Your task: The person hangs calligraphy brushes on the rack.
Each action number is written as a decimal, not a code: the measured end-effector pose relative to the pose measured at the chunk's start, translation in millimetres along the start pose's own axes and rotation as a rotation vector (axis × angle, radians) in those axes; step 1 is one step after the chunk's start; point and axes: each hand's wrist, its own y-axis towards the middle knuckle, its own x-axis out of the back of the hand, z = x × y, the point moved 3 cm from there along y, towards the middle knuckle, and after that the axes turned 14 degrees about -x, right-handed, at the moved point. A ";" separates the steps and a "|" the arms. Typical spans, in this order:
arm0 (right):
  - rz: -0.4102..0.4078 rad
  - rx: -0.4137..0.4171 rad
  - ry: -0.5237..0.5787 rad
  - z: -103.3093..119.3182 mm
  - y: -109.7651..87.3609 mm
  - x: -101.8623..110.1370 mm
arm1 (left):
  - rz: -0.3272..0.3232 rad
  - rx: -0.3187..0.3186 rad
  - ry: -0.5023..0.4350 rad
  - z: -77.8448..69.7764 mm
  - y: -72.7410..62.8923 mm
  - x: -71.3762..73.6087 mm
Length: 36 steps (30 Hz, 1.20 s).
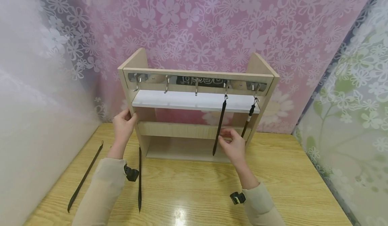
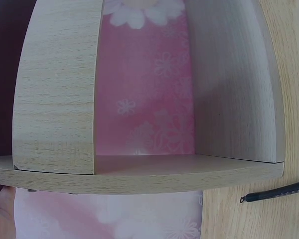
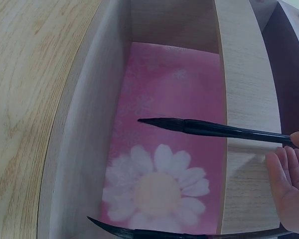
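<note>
A small wooden shelf unit [image 1: 194, 131] with a row of metal hooks stands on the table. My left hand [image 1: 123, 125] grips the front edge of its left side panel; only a bit of that hand [image 2: 2, 214] shows in the left wrist view. From the fourth hook hangs a dark calligraphy brush [image 1: 222, 118] by its loop, tip down. My right hand [image 1: 233, 147] is at this brush's handle, thumb and fingers pinching it. In the right wrist view the brush's dark bristles [image 3: 162, 123] point away from the hand. A second brush [image 1: 250, 116] hangs from the rightmost hook.
Two more brushes lie on the table at the left, one brush [image 1: 85, 177] near the wall and another brush [image 1: 140, 182] beside my left forearm. A white shelf board [image 1: 182, 99] runs behind the hooks. A pink floral curtain [image 1: 194, 27] hangs behind.
</note>
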 end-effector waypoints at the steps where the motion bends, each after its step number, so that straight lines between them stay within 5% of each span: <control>1: -0.002 0.010 0.003 -1.5 0.2 0.6 | 0.001 -0.001 0.000 2.5 0.2 0.0; 9: -0.016 0.036 0.043 -22.7 7.6 9.0 | -0.016 -0.025 -0.003 9.7 0.4 0.8; 21: -0.087 0.124 0.075 14.9 -6.8 40.7 | -0.007 -0.022 0.026 7.2 1.4 1.6; 36: -0.285 0.087 0.120 -6.9 23.0 89.4 | -0.012 -0.030 0.005 10.6 1.4 -0.1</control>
